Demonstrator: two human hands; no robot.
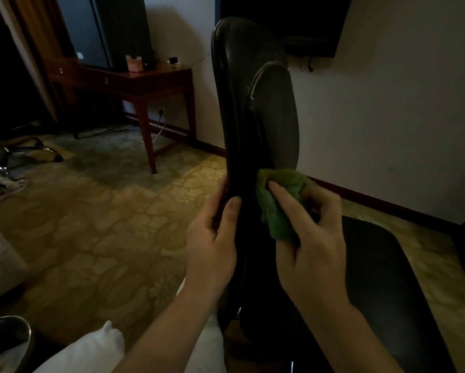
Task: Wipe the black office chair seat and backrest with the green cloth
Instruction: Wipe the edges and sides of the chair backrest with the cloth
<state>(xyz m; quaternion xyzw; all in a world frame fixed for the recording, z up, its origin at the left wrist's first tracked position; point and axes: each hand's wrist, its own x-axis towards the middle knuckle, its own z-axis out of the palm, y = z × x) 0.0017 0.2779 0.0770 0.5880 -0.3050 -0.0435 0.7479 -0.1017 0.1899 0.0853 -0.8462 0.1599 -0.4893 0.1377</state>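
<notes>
**Green cloth on lower backrest, both hands on the chair**

Far left: chrome chair base [27, 152] on the patterned carpet [105, 224]. Behind it, a wooden desk [145, 82] stands against the back wall with a pink box [134, 63] on top.

Centre: the left hand [212, 238] grips the near edge of the black backrest [239, 117]. Its thumb lies on the side facing the camera; the other fingers curl round the far side, mostly hidden. The backrest is upright and seen edge-on, with its low part between the two hands.

The green cloth [277, 205] is bunched against the lower backrest, just right of the left thumb and touching the padding. The right hand [314, 238] holds the cloth. Its index finger lies straight on top, pressing the cloth to the backrest, and the other fingers curl round the bunched fabric.

Lower right: the black seat [381, 278], below and right of the right hand.

Top right: a dark TV [293, 22] on the white wall [387, 117].
</notes>
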